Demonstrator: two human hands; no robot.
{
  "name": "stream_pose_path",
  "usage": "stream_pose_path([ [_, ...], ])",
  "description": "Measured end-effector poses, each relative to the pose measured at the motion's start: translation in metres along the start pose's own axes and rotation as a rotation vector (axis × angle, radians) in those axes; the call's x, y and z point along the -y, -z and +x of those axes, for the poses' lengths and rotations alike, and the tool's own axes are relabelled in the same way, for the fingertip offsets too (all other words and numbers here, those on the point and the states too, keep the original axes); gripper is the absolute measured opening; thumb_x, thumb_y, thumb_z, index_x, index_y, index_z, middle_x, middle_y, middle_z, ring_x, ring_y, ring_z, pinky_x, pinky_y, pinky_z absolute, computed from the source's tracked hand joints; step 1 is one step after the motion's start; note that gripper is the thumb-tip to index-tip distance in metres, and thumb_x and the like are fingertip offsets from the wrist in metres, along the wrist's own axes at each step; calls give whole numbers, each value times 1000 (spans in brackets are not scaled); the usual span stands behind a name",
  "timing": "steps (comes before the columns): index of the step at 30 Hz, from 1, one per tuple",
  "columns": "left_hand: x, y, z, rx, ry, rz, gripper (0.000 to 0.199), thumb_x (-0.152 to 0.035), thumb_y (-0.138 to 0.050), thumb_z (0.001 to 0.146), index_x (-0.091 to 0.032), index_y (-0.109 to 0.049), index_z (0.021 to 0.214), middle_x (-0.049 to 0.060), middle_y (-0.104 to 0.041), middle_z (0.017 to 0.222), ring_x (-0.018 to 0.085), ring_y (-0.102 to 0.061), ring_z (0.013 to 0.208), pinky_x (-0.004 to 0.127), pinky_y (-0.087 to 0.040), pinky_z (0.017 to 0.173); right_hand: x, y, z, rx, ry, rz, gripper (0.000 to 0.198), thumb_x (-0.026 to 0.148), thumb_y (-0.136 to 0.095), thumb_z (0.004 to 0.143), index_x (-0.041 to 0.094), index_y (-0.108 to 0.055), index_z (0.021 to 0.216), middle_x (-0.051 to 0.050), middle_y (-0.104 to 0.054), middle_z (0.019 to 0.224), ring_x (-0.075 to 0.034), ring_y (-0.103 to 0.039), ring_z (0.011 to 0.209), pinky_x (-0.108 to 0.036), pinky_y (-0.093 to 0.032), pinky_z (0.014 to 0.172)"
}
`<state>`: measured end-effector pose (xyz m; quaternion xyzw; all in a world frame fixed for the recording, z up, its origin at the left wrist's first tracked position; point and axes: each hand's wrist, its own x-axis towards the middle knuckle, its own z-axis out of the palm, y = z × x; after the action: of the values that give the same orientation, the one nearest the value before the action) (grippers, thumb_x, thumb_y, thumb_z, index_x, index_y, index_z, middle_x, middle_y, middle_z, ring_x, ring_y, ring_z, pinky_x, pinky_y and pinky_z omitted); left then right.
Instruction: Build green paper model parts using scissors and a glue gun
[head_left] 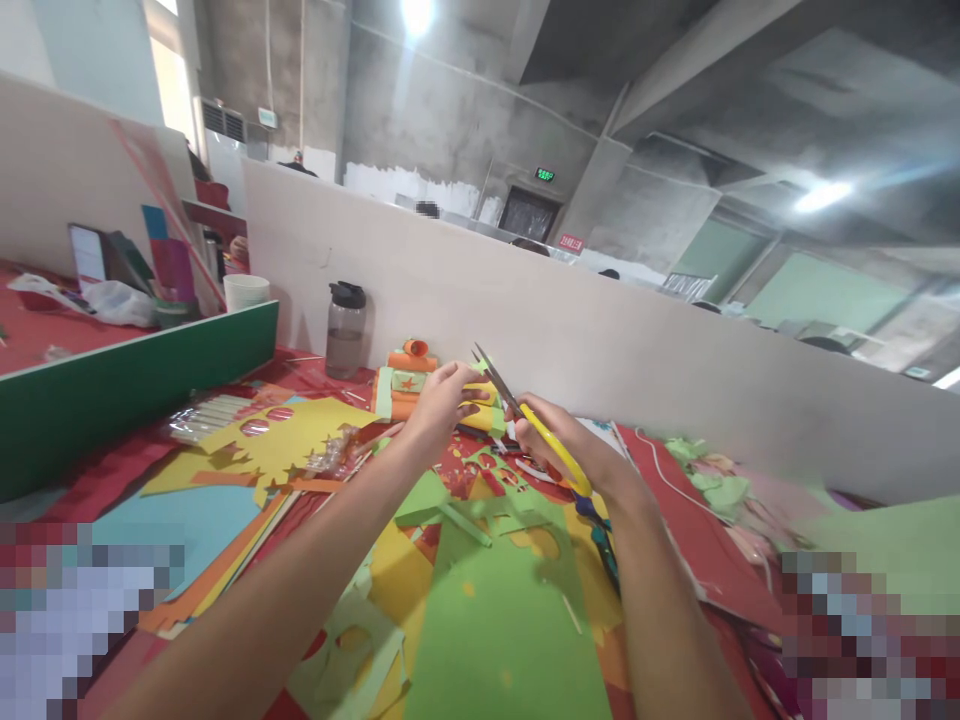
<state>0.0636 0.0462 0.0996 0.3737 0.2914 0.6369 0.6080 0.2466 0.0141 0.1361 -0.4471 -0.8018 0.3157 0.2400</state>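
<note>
**Over a red tabletop (319,375): gripping yellow-handled metal scissors (556,446) in the right hand (579,437)**

Seen from the head-worn camera, with hands apart. Wraps the right hand around the yellow handles, blades pointing up and away, slightly parted at the tips. Curls the left hand (444,395) just beside those blades, partly hiding a small model of orange, yellow and pale-green paper rolls (407,383). Near the left fingertips, shows a bright-green paper scrap (483,368); cannot tell pinch from mere overlap. Half covers blue-and-teal-handled scissors (602,545) with the right forearm. Loses both lower corners to pixelated blocks; cuts off a large bright-green paper sheet (510,640) at the bottom edge.

Shows red only between layers: a yellow paper sheet with round holes (300,430), a light-blue paper sheet (187,530), a clear plastic packet of whitish sticks (210,415). Behind, stands a clear bottle with a black lid (346,335) near a long whitish partition (637,340). At left, runs a low dark-green divider (165,395). Beyond the partition, rises a bare grey concrete wall (450,100) with a glowing green sign (544,175), too small to read.
</note>
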Motion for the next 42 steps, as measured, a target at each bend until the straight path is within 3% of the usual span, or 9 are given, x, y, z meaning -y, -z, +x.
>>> stream_pose_path([
  [26, 5, 2, 2, 58, -28, 18, 17, -26, -70, 72, -18, -56, 75, 5, -69, 96, 9, -62, 71, 18, -43, 60, 9, -2, 3, -26, 11, 36, 40, 61, -63, 86, 22, -56, 93, 4, -50, 66, -10, -42, 50, -21, -35, 44],
  [42, 8, 0, 1, 70, -73, -11, 27, -36, -74, 74, -18, -56, 83, 4, -67, 97, 9, -62, 70, 20, -45, 62, -7, -9, 8, -44, 48, 118, 46, 65, -54, 90, 21, -55, 102, 5, -48, 66, -9, -41, 45, -21, -35, 41],
])
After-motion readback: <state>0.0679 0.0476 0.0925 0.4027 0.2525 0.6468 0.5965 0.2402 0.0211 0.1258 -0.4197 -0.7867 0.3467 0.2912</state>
